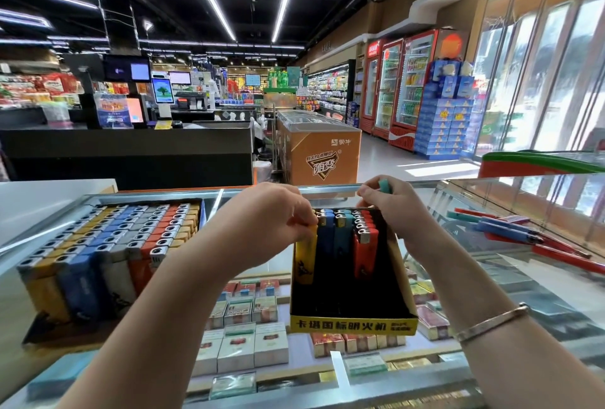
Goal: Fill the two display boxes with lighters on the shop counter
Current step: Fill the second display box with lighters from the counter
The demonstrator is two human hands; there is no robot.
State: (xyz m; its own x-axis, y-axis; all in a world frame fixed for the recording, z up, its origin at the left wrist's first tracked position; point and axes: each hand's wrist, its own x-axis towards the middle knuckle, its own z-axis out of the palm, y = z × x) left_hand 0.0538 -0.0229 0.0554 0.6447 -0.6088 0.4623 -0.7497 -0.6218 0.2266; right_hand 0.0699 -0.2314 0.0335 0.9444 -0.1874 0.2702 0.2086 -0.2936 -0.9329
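Yellow-fronted display box (353,323), colourful upright lighters (340,238)

Two display boxes stand on the glass counter (491,264): a full box (108,254) at left and a part-filled box (352,277) at right. The full box holds six colour columns of lighters; the number per column cannot be counted reliably. The part-filled box shows four columns: yellow (306,258), blue (325,244), teal (343,241) and red (365,254). One teal lighter (385,186) is held above it. Two hands appear, left hand (271,218) and right hand (393,212). One bracelet (491,321) is worn. Several long lighters (523,235) lie at far right.
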